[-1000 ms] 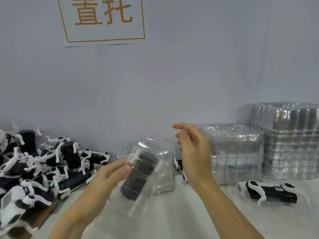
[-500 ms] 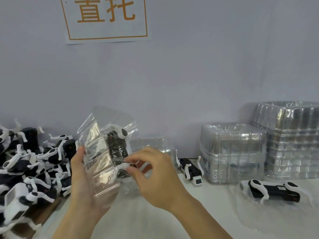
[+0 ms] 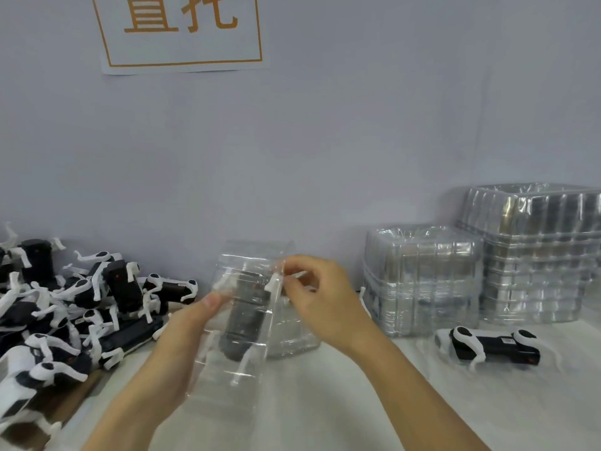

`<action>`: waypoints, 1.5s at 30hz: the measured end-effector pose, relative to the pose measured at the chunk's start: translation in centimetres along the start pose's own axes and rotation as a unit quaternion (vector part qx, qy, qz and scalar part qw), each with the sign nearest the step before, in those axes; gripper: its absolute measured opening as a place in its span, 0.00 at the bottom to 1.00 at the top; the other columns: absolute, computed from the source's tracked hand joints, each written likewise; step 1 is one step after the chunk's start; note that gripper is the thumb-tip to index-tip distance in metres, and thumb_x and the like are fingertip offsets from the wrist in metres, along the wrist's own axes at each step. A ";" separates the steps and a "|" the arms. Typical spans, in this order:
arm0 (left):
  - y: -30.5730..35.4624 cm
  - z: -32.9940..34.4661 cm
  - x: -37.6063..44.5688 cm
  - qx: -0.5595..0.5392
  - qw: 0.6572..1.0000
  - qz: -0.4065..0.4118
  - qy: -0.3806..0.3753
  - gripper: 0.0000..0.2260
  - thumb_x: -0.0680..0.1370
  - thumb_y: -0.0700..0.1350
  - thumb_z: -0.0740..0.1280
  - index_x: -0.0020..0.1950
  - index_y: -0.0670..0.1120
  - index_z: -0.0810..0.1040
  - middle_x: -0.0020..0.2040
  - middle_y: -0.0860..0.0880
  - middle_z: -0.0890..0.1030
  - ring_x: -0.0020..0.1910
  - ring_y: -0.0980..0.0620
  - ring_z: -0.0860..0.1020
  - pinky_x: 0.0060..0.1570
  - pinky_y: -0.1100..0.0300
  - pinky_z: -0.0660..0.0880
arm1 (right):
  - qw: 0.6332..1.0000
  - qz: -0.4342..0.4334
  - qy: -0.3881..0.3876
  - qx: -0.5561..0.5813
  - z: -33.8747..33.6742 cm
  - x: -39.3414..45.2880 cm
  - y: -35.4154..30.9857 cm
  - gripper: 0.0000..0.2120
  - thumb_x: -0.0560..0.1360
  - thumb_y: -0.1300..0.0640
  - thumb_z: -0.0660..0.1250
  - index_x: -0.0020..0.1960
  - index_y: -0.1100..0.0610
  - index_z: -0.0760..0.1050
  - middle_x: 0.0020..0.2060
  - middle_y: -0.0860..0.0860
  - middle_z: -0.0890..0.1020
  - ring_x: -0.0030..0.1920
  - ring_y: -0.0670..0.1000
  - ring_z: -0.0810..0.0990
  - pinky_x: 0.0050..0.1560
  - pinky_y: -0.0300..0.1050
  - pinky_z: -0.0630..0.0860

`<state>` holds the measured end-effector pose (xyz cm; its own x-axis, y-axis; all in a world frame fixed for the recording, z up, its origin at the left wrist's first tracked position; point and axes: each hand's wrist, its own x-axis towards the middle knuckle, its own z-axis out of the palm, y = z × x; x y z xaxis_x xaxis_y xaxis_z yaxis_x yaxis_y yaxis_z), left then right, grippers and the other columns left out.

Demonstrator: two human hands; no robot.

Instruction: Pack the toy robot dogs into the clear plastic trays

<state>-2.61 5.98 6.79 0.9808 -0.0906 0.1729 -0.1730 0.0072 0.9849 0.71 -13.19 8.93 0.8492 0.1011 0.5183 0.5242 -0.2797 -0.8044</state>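
Note:
My left hand [image 3: 182,349] holds a clear plastic tray [image 3: 227,362] above the table, thumb on its front face. A black and white toy robot dog [image 3: 244,320] lies inside that tray. My right hand [image 3: 320,297] pinches a white leg of the dog at the tray's top edge. Another clear tray [image 3: 292,333] stands on the table just behind the held one. A second toy dog [image 3: 491,348] lies in a tray at the right.
A heap of several toy dogs [image 3: 65,307] covers the left side of the table. Two stacks of clear trays, a lower one [image 3: 422,281] and a taller one [image 3: 536,255], stand against the wall at the right. A paper sign [image 3: 179,30] hangs on the wall.
The held tray with the dog came down and rightwards from its raised, tilted pose. My right hand shifted from the dog's lower end to its upper leg at the tray's top edge.

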 end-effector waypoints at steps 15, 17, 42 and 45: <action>-1.7 4.5 0.6 0.486 0.859 0.003 -0.164 0.32 0.55 0.79 0.67 0.57 0.82 0.64 0.72 0.63 0.59 0.74 0.55 0.56 0.75 0.50 0.55 | 0.890 0.365 -0.236 -0.141 -6.8 -1.7 2.1 0.29 0.77 0.32 0.56 0.73 0.46 0.65 0.65 0.50 0.75 0.56 0.54 0.80 0.50 0.48 0.79; -2.0 5.5 0.3 0.519 0.837 0.008 -0.174 0.41 0.53 0.80 0.64 0.66 0.76 0.61 0.72 0.64 0.57 0.74 0.57 0.52 0.76 0.52 0.49 | 0.878 0.323 -0.253 -0.246 -5.7 -2.3 2.7 0.35 0.76 0.33 0.62 0.77 0.47 0.59 0.71 0.49 0.69 0.58 0.53 0.78 0.51 0.47 0.80; -4.7 11.1 0.0 0.151 0.974 -0.166 0.012 0.12 0.76 0.47 0.73 0.50 0.39 0.79 0.40 0.43 0.86 0.39 0.45 0.86 0.50 0.50 0.83 | 0.924 0.206 -0.070 -0.315 -10.1 -1.8 -0.2 0.19 0.80 0.53 0.65 0.70 0.53 0.72 0.67 0.50 0.75 0.63 0.53 0.76 0.61 0.46 0.74; -4.7 13.0 -0.3 0.070 0.980 -0.180 -0.043 0.09 0.77 0.42 0.72 0.50 0.37 0.81 0.46 0.41 0.86 0.44 0.45 0.86 0.44 0.59 0.82 | 0.928 0.186 -0.072 -0.315 -9.8 -1.8 -0.3 0.16 0.79 0.55 0.64 0.66 0.55 0.75 0.61 0.53 0.80 0.58 0.54 0.80 0.57 0.46 0.77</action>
<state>-3.23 -6.96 2.02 0.9703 -0.1457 -0.1933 0.1668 -0.1762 0.9701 -1.62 -22.65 11.09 0.9874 0.0002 0.1583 0.0911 -0.8187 -0.5669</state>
